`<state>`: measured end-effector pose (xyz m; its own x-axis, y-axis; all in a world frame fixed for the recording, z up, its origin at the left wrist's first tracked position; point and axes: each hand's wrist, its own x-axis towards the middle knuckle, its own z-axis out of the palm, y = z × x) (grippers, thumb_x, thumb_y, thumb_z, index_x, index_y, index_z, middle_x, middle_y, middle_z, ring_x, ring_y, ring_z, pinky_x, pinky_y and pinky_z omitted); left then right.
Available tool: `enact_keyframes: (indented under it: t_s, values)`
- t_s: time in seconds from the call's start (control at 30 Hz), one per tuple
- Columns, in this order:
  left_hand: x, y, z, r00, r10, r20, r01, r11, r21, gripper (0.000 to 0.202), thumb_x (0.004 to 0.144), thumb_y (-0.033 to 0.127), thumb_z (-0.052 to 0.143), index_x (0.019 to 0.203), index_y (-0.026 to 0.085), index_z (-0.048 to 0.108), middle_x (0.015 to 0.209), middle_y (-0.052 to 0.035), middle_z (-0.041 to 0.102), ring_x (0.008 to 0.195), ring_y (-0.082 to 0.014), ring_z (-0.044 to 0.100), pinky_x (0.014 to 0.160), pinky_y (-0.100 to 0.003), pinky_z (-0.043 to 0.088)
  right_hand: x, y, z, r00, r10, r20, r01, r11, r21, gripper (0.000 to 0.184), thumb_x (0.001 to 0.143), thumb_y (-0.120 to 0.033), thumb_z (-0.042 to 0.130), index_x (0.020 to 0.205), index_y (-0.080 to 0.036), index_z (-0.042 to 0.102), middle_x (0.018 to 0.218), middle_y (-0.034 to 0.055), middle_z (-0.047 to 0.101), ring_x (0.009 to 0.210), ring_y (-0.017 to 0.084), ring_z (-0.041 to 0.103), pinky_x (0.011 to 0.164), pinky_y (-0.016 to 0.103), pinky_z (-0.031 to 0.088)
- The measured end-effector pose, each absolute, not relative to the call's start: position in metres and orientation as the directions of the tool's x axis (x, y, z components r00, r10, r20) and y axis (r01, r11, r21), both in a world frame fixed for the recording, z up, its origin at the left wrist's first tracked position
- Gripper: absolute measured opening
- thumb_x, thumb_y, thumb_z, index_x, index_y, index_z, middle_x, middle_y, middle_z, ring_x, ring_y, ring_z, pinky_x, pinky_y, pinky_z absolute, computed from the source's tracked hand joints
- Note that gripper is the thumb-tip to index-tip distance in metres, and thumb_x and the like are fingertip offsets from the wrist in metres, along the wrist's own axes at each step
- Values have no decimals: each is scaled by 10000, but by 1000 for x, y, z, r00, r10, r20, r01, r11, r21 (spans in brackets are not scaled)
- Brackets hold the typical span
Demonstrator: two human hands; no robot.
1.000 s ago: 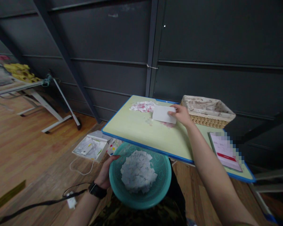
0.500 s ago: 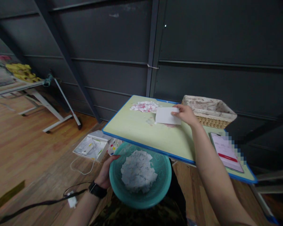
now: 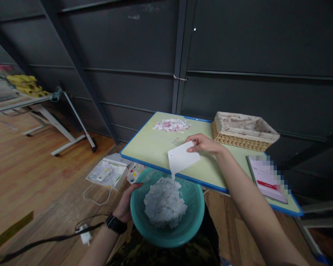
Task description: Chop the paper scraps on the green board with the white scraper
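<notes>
My left hand (image 3: 128,201) grips the left rim of a teal plastic colander (image 3: 192,218), its thumb over the edge. A heap of torn white paper scraps (image 3: 165,203) lies inside it. My right hand (image 3: 201,143), closed, pinches a white card (image 3: 181,157) with a small hole near one corner. The card is tilted over the table's front edge, and a few white bits hang below its lower corner above the colander. On the pale green table (image 3: 147,147) with a blue edge, a pile of white and pink paper scraps (image 3: 172,125) sits at the far left.
A lined wicker basket (image 3: 244,140) stands at the table's back right, with a phone-like device (image 3: 266,181) in front of it. An open white box (image 3: 108,173) with a cable is on the floor at left. Dark metal panels (image 3: 127,44) rise behind the table.
My right hand has brought the card from the middle of the table toward me and left, over the front edge by the colander. My left hand keeps its grip on the colander, which has shifted slightly.
</notes>
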<state>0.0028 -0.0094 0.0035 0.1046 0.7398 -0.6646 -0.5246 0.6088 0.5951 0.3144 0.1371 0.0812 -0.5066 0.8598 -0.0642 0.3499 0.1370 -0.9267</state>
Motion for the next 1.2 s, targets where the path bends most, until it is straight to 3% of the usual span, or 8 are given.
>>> enact_keyframes:
  t_s: [0.13, 0.27, 0.43, 0.57, 0.7, 0.83, 0.97, 1.2]
  values:
    - [1, -9, -1, 99, 742, -663, -513, 609, 605, 125, 829, 145, 570, 880, 122, 682, 736, -92, 794, 591, -223, 727, 601, -329, 573, 304, 134, 79, -493, 866, -77, 238, 50, -970, 399, 536, -349, 821, 827, -138, 647, 648, -14, 627, 554, 102, 530, 507, 212, 377]
    - [-1, -8, -5, 119, 743, -659, -515, 613, 599, 154, 831, 155, 569, 916, 109, 689, 750, -106, 797, 593, -234, 729, 607, -342, 579, 318, 147, 74, -89, 990, 105, 107, 115, -988, 437, 530, -369, 801, 864, -171, 601, 672, -17, 632, 564, 129, 554, 502, 232, 403]
    - [0, -8, -3, 125, 723, -680, -524, 630, 574, 201, 838, 179, 577, 985, 109, 694, 715, -99, 791, 570, -247, 727, 619, -361, 578, 344, 172, 61, 253, 908, 335, 313, 251, -916, 328, 547, -372, 738, 769, -181, 589, 648, -15, 616, 566, 145, 538, 517, 253, 399]
    - [2, -10, 0, 111, 732, -673, -523, 619, 586, 222, 830, 178, 582, 1011, 107, 691, 705, -94, 788, 630, -268, 743, 667, -385, 582, 337, 169, 60, 179, 856, 484, 527, 332, -782, 264, 682, -378, 641, 843, -169, 652, 728, 29, 682, 625, 177, 583, 580, 282, 426]
    - [2, -10, 0, 116, 747, -655, -536, 602, 592, 202, 825, 156, 581, 994, 109, 681, 762, -97, 798, 683, -261, 751, 697, -375, 580, 306, 148, 57, 65, 796, 601, 792, 325, -517, 272, 820, -324, 531, 975, -169, 694, 827, 78, 734, 710, 220, 643, 657, 303, 431]
    - [0, -9, -3, 106, 744, -660, -517, 608, 603, 118, 835, 169, 576, 850, 114, 679, 716, -103, 788, 614, -236, 733, 649, -340, 569, 283, 138, 48, -150, 811, 566, 878, 372, -301, 304, 879, -252, 443, 1048, -192, 688, 904, 89, 753, 778, 236, 672, 691, 295, 415]
    - [-2, -8, -4, 108, 738, -666, -503, 618, 604, 143, 831, 180, 580, 894, 113, 690, 712, -98, 789, 599, -245, 729, 607, -342, 560, 288, 142, 49, -115, 834, 539, 883, 334, -328, 268, 849, -226, 468, 995, -193, 690, 875, 85, 750, 766, 234, 662, 678, 286, 400]
    - [-1, -9, -8, 124, 748, -651, -512, 611, 604, 222, 798, 154, 618, 1009, 118, 677, 761, -85, 801, 691, -267, 752, 701, -375, 578, 314, 152, 58, -28, 883, 469, 739, 334, -585, 200, 782, -282, 553, 874, -170, 691, 712, 34, 691, 657, 191, 594, 617, 263, 389]
